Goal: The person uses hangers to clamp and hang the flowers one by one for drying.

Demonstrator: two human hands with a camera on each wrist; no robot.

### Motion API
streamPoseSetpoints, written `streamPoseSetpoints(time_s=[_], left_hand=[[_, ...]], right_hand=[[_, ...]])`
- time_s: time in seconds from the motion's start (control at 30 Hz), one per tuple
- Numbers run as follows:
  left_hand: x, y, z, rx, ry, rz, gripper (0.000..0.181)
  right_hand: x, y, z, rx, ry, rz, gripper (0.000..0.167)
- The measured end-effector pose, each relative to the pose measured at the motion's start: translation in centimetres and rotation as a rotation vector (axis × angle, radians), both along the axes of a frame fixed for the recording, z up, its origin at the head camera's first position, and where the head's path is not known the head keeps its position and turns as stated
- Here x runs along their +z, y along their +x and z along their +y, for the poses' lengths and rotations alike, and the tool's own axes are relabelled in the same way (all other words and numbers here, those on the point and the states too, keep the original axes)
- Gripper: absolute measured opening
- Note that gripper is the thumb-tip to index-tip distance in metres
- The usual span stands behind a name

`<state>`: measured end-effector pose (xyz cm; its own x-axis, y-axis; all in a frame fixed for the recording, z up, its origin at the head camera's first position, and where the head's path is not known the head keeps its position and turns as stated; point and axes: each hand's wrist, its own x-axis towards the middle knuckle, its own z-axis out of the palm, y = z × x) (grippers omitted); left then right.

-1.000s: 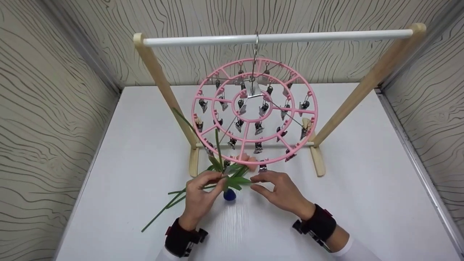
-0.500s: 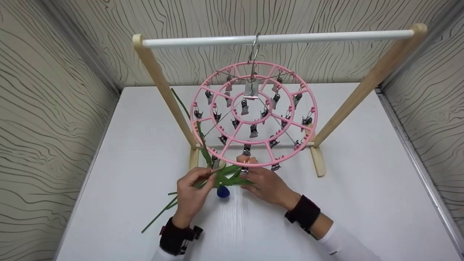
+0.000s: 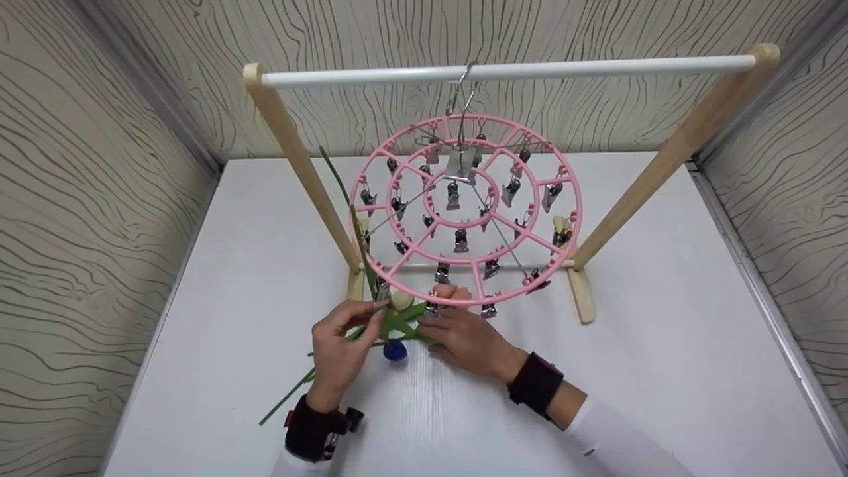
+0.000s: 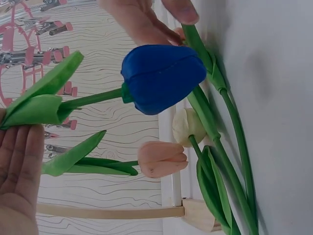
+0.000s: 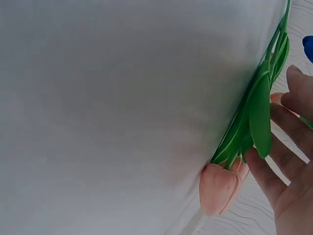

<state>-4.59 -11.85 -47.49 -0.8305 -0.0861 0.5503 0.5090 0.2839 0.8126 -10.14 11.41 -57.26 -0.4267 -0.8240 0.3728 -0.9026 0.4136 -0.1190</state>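
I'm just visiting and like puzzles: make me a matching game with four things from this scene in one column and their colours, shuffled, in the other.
Things
1. Round clip hanger
2. Largest flower head in the left wrist view
3. Right wristband
4. Flower leaves

Colours
A. Black
B. Green
C. Pink
D. Blue

Right pairs: 1-C, 2-D, 3-A, 4-B
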Motion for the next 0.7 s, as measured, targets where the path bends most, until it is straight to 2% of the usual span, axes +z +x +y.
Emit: streamPoseSetpoints(time_s=[0.1,0.27,0.5,0.7], left_hand=[[0.0,-0.1,-0.1,-0.001,0.005,-0.002,0.022],[0.3,-0.2,-0.2,0.01,0.011,-0.019,0.023],[0.3,-0.2,-0.3,0.006,0.023,-0.029,0.022],[0.2,-0.2,-0.3,0.005,0.039,-0.037,0.023]], right_hand=[[-0.2,0.1,-0.2,0.005,0.026,0.019,0.039],[-0.4,0.2,-0.3,-0.004,0.021,0.051,0.029],[-0.1,0.8,0.3,-0.064,0.071,0.025,0.014],[0.3,1.1,1.0,-0.094,0.123,0.029,0.014]])
